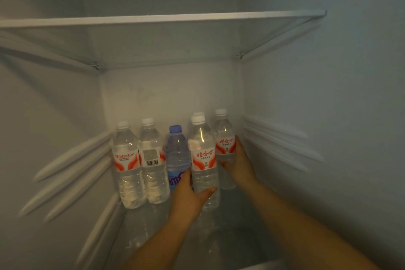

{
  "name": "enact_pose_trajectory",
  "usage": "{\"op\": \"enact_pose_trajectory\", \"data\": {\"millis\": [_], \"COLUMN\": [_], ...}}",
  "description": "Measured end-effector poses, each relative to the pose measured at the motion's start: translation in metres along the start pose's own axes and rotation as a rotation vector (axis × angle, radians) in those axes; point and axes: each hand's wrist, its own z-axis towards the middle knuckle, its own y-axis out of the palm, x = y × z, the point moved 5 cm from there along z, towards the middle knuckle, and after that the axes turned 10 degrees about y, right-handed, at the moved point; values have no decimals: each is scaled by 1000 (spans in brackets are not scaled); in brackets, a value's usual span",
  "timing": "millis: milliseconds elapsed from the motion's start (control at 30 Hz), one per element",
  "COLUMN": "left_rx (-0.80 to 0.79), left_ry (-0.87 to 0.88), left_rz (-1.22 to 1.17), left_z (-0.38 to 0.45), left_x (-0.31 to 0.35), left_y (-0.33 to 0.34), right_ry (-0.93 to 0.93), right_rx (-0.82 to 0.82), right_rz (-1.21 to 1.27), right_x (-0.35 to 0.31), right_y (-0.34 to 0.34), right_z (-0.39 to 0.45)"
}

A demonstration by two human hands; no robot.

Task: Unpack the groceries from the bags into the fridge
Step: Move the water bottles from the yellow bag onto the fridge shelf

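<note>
While both arms reach deep into the fridge (328, 98), a row of water bottles stands upright on the glass shelf (236, 221) near the back wall, under an upper shelf (153, 18) that shows nothing on it. No grocery bags are in view. Two white-capped bottles with red labels stand side by side at the left (128, 166), touching or nearly so; a bluish bottle with a purple cap (176, 155) stands just beside them at the centre.

To its right, the left hand (188, 195) is wrapped around the lower half of a red-labelled bottle (203, 160), thumb across the front — a closed grip, not a pinch. The right hand (237, 164) cups another red-labelled bottle (225, 144) against the right end of the row, fingers curled round its side. Behind the left-hand bottle, a further white cap (199, 113) peeks out.

The likely risk is a knock-on topple: these tall, narrow bottles stand packed close on smooth glass, and a nudge from either hand while letting go or pulling back could tip one into its neighbours. The bottle hidden at the back would be hard to catch.
</note>
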Motion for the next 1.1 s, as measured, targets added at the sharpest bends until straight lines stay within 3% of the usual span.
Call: {"op": "enact_pose_trajectory", "data": {"millis": [133,233,333,433,733,900,1000,1100], "left_rx": [-15,-13,-30,-58,-63,-7,36,36], "left_ry": [-4,38,28,49,84,122,274,279], "left_rz": [-38,-104,-146,-133,-99,-221,7,10], "left_z": [-1,-3,-8,-8,-14,-4,2,6], "left_x": [4,8,10,13,28,30,30,23], "left_y": [-1,-3,-6,-4,34,56,55,56], "right_ry": [-18,-46,-27,-39,-54,-4,-2,-6], "right_rx": [116,233,101,-52,219,216,215,215], "right_rz": [-16,126,190,58,31,-16,-52,-67], "right_x": [-1,-14,-20,-27,-7,3,8,10], "right_y": [-3,-7,6,23,-4,-12,-13,-14], "right_z": [-8,-35,-54,-59,-47,-39,-33,-29]}}
